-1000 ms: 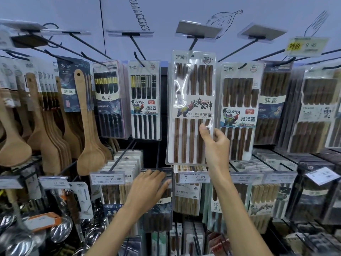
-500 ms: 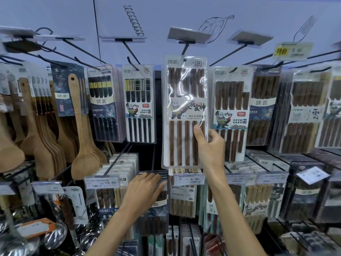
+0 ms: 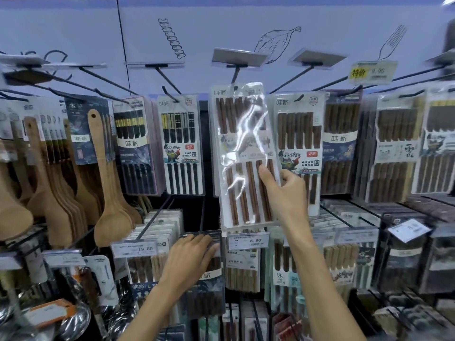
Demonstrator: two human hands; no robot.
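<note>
The right hand [image 3: 286, 190], pinching the chopstick pack [image 3: 242, 153] at its lower right edge, has tipped it from straight to slanted. Its top sits at the hook [image 3: 235, 78], seemingly mid-hanging, though blur hides the hole. The left hand [image 3: 189, 260] stays flat, fingers relaxed, on a lower pack [image 3: 211, 289].

Shop: price tags [image 3: 248, 240], hanging chopstick packs [image 3: 242, 153]

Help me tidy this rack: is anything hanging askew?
Yes: the chopstick pack pinched by the right grip sits tilted, its lower right edge overlapping the neighbouring pack. Nothing else stands out.
</note>
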